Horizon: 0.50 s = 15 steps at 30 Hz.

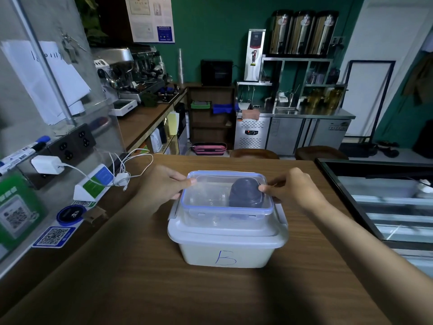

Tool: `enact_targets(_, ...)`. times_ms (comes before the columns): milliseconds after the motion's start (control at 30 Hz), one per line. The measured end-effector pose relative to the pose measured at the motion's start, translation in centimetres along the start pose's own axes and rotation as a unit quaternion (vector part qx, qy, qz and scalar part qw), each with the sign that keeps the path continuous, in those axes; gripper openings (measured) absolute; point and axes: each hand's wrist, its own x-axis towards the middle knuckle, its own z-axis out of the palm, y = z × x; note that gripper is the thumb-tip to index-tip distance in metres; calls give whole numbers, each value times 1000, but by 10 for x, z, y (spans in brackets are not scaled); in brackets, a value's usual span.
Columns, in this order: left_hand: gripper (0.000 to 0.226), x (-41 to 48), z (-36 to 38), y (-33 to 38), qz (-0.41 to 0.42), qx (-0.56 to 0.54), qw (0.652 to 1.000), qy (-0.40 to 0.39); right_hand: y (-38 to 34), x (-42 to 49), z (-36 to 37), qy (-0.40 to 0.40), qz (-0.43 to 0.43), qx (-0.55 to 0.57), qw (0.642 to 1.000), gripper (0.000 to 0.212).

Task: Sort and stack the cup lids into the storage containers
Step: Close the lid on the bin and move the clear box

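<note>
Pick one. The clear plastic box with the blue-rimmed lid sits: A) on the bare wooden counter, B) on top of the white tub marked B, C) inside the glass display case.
B: the clear blue-rimmed plastic box rests on the lid of the white plastic tub marked B.

Brown wooden table [140,289] with a white lidded bin [201,253] (blue "B" on its front) at its middle

worktop [140,289]: brown wood grain, matt
upper container [225,207]: clear glossy plastic, blue-edged lid
lower container [225,252]: milky translucent plastic, smooth
dark lids [244,193]: matt dark plastic
</note>
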Motion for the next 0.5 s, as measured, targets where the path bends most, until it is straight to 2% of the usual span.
enact_targets(67, 26, 3, 3, -2, -30, -55, 998, -5, 1, -2, -1, 0, 8, 30, 1000, 28)
enact_targets(133, 30, 3, 6, -1, -41, -64, 997, -3, 2, -3, -1, -2, 15, 35, 999, 29)
enact_targets(267, 22, 3, 4, 1, -34, -65, 997, -4, -3, -2, -9, -33, 17, 28, 999, 29)
enact_targets(367, 27, 7, -4, 5, 2, 31, 999, -13, -7, 1, -13, -39, 1, -47, 998, 41)
enact_targets(433, 36, 6, -8, 16, 26, 105, 994, -18, -11, 3, -13, -5, -28, -138, 990, 59)
enact_targets(500, 50, -1, -12, 35, 74, 183, 980, -5, -17, 0, -17, 31, -69, -163, 984, 74)
